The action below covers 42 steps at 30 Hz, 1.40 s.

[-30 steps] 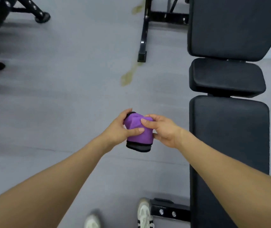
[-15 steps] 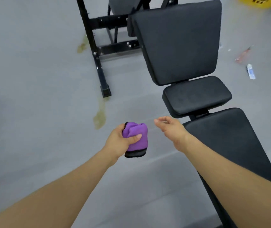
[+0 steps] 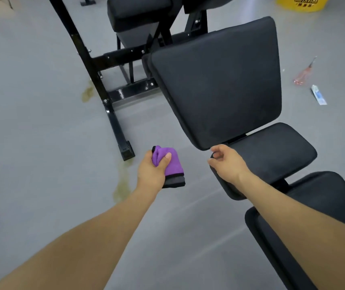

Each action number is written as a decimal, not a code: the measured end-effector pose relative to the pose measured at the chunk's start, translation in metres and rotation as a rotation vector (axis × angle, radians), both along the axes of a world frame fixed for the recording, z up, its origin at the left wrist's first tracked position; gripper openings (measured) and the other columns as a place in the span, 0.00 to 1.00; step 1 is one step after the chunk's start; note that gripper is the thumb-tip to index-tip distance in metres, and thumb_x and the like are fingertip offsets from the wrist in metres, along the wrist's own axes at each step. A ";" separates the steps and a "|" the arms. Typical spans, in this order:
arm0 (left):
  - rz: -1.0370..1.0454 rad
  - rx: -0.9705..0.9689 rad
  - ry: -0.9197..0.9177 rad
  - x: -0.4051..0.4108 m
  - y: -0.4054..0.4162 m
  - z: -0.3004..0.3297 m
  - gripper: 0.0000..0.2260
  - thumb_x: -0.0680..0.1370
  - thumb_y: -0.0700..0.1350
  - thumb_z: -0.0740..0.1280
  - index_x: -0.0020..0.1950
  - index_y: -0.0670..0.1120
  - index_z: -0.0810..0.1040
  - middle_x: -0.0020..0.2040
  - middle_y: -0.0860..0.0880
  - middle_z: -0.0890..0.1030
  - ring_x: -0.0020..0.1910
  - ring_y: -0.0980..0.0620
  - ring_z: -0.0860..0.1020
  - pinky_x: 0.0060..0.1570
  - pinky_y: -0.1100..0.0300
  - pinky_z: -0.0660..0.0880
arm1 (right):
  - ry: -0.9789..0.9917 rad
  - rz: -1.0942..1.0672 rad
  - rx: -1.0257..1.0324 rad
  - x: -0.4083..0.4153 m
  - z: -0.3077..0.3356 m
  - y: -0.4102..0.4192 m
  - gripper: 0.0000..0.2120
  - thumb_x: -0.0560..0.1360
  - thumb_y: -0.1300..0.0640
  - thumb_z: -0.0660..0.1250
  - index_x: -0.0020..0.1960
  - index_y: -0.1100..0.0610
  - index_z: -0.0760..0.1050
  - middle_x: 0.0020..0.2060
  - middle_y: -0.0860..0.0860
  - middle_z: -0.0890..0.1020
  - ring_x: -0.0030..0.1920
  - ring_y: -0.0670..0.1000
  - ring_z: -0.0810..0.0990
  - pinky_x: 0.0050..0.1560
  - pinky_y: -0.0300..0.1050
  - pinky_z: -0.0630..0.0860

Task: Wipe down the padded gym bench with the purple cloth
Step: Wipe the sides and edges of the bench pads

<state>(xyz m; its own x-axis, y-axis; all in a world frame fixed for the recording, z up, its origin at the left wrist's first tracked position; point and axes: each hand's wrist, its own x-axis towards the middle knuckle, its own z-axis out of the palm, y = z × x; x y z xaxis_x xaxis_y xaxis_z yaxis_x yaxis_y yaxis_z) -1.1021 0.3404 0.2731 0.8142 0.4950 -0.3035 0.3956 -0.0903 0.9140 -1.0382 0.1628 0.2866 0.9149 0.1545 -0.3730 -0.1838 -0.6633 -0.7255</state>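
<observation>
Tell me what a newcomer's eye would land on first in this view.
First, the purple cloth, bunched in the left hand at the centre, bright against the grey floor. Next, the black padded gym bench filling the right side, its backrest tilted up, with the right hand loosely curled at its near edge. A yellow object sits at the top right.

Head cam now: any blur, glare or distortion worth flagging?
Head view: wide-angle bend at the edges, forearms stretched; soft, even light with faint sheen on the floor; left hand and purple cloth fairly sharp; black bench pads show little texture.
</observation>
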 end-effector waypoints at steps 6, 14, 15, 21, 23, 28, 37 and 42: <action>-0.007 0.115 -0.063 0.065 0.028 -0.005 0.09 0.79 0.51 0.62 0.50 0.46 0.69 0.40 0.53 0.72 0.39 0.53 0.72 0.38 0.60 0.72 | -0.132 0.067 -0.096 0.048 -0.007 0.039 0.21 0.77 0.59 0.63 0.69 0.53 0.67 0.64 0.52 0.70 0.63 0.52 0.71 0.61 0.46 0.70; -0.105 0.227 -0.201 0.140 0.067 -0.007 0.11 0.80 0.53 0.60 0.48 0.45 0.68 0.47 0.45 0.73 0.43 0.51 0.71 0.36 0.69 0.67 | -0.375 0.025 -0.224 0.082 -0.010 0.077 0.21 0.76 0.60 0.63 0.68 0.51 0.67 0.60 0.49 0.67 0.53 0.51 0.72 0.48 0.48 0.74; -0.102 0.228 -0.203 0.144 0.071 -0.008 0.11 0.80 0.53 0.59 0.47 0.45 0.68 0.47 0.44 0.73 0.43 0.50 0.72 0.38 0.66 0.67 | -0.392 0.033 -0.243 0.081 -0.012 0.079 0.21 0.76 0.60 0.63 0.68 0.51 0.67 0.59 0.48 0.66 0.52 0.51 0.72 0.45 0.47 0.74; -0.009 0.260 -0.304 0.164 0.070 0.002 0.13 0.81 0.53 0.56 0.46 0.43 0.65 0.46 0.46 0.69 0.43 0.49 0.69 0.43 0.58 0.67 | -0.584 0.051 -0.350 0.085 -0.024 0.078 0.19 0.76 0.56 0.64 0.65 0.49 0.68 0.56 0.48 0.67 0.53 0.49 0.69 0.41 0.47 0.76; 0.046 0.269 -0.340 0.170 0.064 0.003 0.13 0.81 0.52 0.55 0.49 0.41 0.66 0.48 0.45 0.68 0.44 0.48 0.68 0.45 0.57 0.66 | -0.650 0.065 -0.389 0.087 -0.027 0.078 0.17 0.76 0.53 0.64 0.64 0.50 0.69 0.56 0.48 0.68 0.54 0.50 0.69 0.42 0.47 0.76; 0.087 0.364 -0.433 0.169 0.037 -0.023 0.15 0.81 0.49 0.57 0.56 0.36 0.65 0.57 0.40 0.67 0.56 0.41 0.69 0.54 0.56 0.65 | -0.814 0.083 -0.430 0.093 -0.036 0.080 0.19 0.72 0.46 0.67 0.60 0.48 0.68 0.56 0.46 0.68 0.56 0.50 0.68 0.41 0.45 0.74; 0.166 0.400 -0.761 0.169 0.036 -0.058 0.17 0.77 0.38 0.64 0.66 0.47 0.71 0.59 0.48 0.75 0.58 0.49 0.73 0.54 0.67 0.65 | -0.930 0.099 -0.426 0.100 -0.053 0.073 0.20 0.71 0.44 0.67 0.60 0.44 0.66 0.56 0.44 0.67 0.55 0.50 0.66 0.38 0.44 0.67; 0.297 0.365 -0.761 0.196 0.052 -0.041 0.14 0.76 0.35 0.61 0.60 0.46 0.75 0.54 0.47 0.77 0.52 0.48 0.75 0.54 0.59 0.70 | -0.899 0.156 -0.420 0.105 -0.048 0.070 0.20 0.72 0.44 0.68 0.60 0.45 0.66 0.57 0.46 0.67 0.56 0.52 0.67 0.40 0.46 0.70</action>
